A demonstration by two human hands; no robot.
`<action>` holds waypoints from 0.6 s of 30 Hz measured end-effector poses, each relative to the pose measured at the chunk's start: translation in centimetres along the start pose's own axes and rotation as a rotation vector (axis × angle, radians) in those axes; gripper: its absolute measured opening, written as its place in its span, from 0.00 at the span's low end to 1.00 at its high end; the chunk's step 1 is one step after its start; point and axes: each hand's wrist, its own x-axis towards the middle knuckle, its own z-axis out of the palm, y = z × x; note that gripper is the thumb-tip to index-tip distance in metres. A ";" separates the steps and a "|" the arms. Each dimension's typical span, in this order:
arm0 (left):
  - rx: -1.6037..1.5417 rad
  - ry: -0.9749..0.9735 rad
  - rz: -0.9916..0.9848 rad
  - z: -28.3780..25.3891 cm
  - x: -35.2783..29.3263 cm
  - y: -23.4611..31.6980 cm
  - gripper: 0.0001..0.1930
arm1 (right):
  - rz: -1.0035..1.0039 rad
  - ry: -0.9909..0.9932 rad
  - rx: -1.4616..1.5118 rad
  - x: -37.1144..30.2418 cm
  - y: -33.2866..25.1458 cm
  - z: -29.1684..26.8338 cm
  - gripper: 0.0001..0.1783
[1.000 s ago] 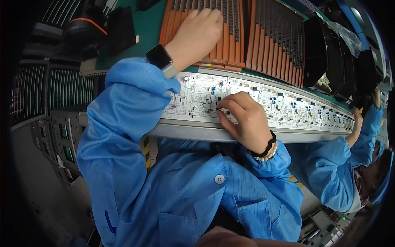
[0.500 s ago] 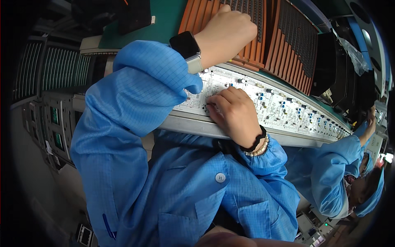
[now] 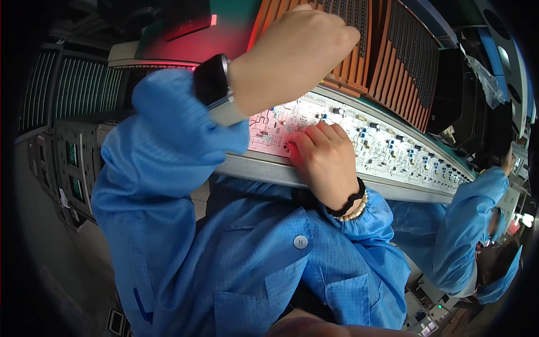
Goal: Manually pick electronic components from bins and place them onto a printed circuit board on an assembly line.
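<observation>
My left hand (image 3: 300, 50), with a dark watch (image 3: 212, 80) on its wrist, reaches over an orange component rack (image 3: 337, 33) with dark slots. Its fingers curl down out of sight, so anything in them is hidden. My right hand (image 3: 328, 154) rests on a white circuit board (image 3: 269, 132), thumb and fingers bent close together; what they pinch cannot be made out. Beside these fingers, small blue parts and black cylindrical capacitors (image 3: 338, 111) stand on the board. The row of boards lies along a grey metal rail (image 3: 264, 165).
A second orange rack (image 3: 398, 64) stands to the right, with black bins (image 3: 457, 90) beyond it. Green mat (image 3: 236, 11) shows at the upper left under a red glow. A co-worker's blue sleeve (image 3: 477, 196) is at the right. Slotted racks (image 3: 87, 84) stand at far left.
My left forearm and watch have shifted left and lower, with the hand still over the rack. Red light now falls on the mat and board. The boards and my right hand appear slightly farther right.
</observation>
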 end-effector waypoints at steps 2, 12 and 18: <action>-0.067 0.021 -0.035 -1.4 -0.9 0.4 0.06 | -0.003 -0.017 -0.043 0.1 -0.3 -0.1 0.05; -0.494 -0.202 -0.449 -4.4 -7.3 2.5 0.07 | -0.043 -0.130 -0.100 -1.5 -1.6 -0.7 0.21; -0.255 -0.410 -0.217 -2.5 -9.8 3.1 0.07 | 0.018 -0.082 0.011 -2.5 -1.4 -0.1 0.25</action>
